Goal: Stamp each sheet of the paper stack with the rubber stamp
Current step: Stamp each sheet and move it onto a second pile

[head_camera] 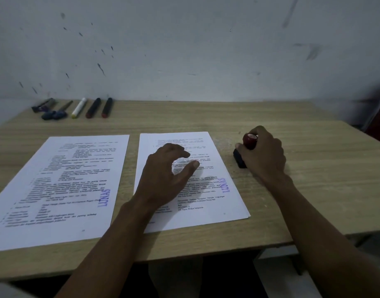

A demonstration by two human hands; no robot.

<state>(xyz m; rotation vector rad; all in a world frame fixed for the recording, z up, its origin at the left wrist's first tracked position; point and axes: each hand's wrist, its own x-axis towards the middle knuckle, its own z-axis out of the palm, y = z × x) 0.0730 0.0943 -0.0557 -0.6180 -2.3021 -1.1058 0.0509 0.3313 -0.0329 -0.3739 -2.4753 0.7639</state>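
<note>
Two lots of printed paper lie on the wooden desk. The paper stack (208,203) in the middle carries a purple LUNAS mark near its right edge. A separate stamped sheet (56,190) lies to its left with the same mark. My left hand (167,175) hovers over the middle stack, fingers loosely curved, holding nothing. To the right of the stack, my right hand (263,153) grips the rubber stamp (248,147) by its red knob; the stamp's black base rests on the bare desk.
Several markers and pens (77,108) lie in a row at the far left of the desk (313,190), against the stained white wall. The desk's front edge runs just below the papers. A dark red object shows at the right edge.
</note>
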